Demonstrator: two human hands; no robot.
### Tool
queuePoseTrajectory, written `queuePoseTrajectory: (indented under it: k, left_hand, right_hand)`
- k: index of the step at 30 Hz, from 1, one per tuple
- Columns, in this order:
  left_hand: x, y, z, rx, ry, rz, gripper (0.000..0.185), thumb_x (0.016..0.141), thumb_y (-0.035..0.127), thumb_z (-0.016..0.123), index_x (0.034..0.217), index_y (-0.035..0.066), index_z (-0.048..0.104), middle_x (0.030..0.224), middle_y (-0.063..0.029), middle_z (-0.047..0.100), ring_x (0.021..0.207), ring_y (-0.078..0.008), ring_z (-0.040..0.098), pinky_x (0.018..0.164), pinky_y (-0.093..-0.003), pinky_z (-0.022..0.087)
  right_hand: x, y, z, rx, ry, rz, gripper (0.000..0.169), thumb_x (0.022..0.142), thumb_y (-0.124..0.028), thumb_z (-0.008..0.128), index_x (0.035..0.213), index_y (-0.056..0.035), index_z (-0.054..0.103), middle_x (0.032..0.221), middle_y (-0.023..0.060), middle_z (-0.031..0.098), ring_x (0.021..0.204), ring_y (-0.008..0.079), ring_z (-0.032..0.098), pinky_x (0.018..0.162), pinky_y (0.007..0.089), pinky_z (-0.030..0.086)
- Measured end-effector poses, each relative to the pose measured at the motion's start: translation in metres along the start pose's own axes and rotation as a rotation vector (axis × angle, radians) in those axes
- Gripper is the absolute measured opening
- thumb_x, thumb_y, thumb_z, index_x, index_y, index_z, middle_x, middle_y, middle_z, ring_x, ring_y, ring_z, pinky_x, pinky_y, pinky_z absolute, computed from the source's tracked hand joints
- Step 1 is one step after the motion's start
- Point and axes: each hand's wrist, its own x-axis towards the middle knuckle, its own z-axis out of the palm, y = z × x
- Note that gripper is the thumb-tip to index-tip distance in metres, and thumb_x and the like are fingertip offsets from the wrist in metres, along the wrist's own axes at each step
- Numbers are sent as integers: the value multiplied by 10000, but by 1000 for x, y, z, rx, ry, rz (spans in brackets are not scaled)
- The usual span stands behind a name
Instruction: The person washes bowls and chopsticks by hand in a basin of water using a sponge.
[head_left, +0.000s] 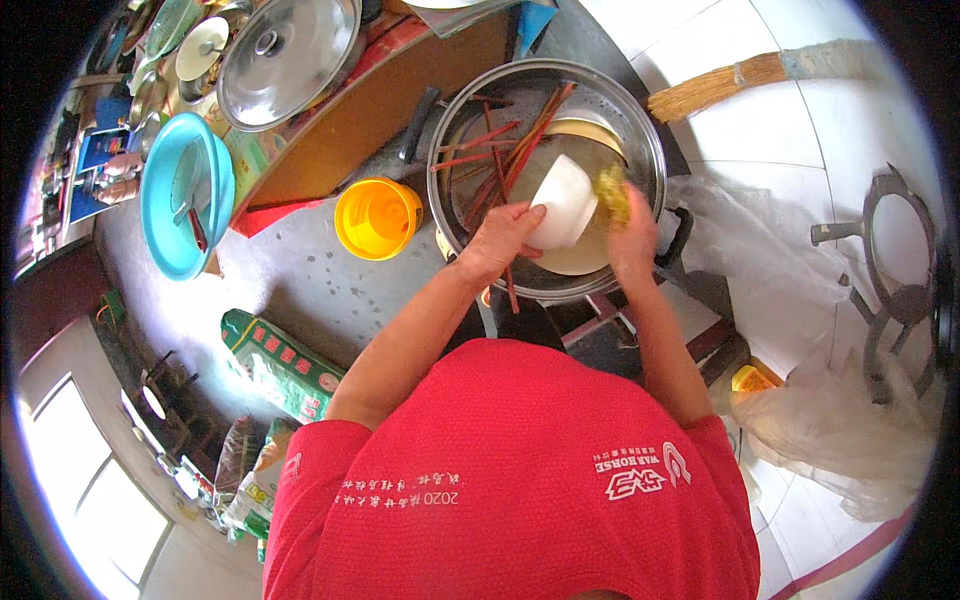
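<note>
My left hand (504, 238) grips a white bowl (564, 201) by its edge, tilted on its side above a wide steel pot (438, 196). In my right hand (631, 238) is a yellow-green scrubber (613, 193), blurred and close beside the bowl. Cloudy water stands in the pot. Several red-brown chopsticks (517, 161) lie loosely across its left side, one poking out over the near rim. A pale curved rim of another dish (585, 132) shows at the pot's far side, partly under water.
Left of the pot stands a yellow plastic tub (377, 218). Beyond it, a turquoise basin (154, 199) holds a red-handled utensil. A large steel lid (289, 60) rests on the cluttered table. To the right are a straw broom (712, 84), plastic sheeting (757, 240) and a metal ring stand (870, 217).
</note>
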Motion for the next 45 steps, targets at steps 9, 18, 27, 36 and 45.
queuePoseTrajectory:
  k: [9,18,27,36,45]
  left_hand:
    - [3,-2,-2,32,-14,8,314,879,244,442,1061,6,534,951,-72,593,846,-163,563,741,-324,480]
    - [9,-6,13,84,77,12,294,829,244,492,955,-6,581,808,-62,594,730,-120,511,670,-291,430]
    - [17,-36,-2,752,183,403,249,862,212,433,888,13,581,786,-155,607,689,-249,580,655,-356,470]
    - [6,-24,13,450,21,365,303,861,304,458,920,28,568,775,-168,588,699,-168,560,675,-344,454]
    - [12,-17,7,671,267,431,409,817,393,504,779,-6,586,653,-181,554,590,-204,555,576,-369,441]
  right_hand:
    - [29,-17,-9,679,-486,95,451,749,-51,503,1192,11,443,1182,154,486,1112,281,449,953,335,325]
    - [27,-44,24,344,-173,91,308,778,-247,550,996,-30,572,1012,166,555,930,286,519,817,361,390]
    - [11,-38,34,236,-94,-165,317,770,-240,569,1020,-47,589,1074,187,530,982,321,499,841,395,384]
    - [47,46,57,1198,-487,950,437,811,-355,515,1098,-25,530,1031,81,578,906,219,553,782,323,433]
    - [13,-30,20,348,-111,-67,404,867,-302,433,1074,37,510,1032,133,547,920,235,515,815,325,386]
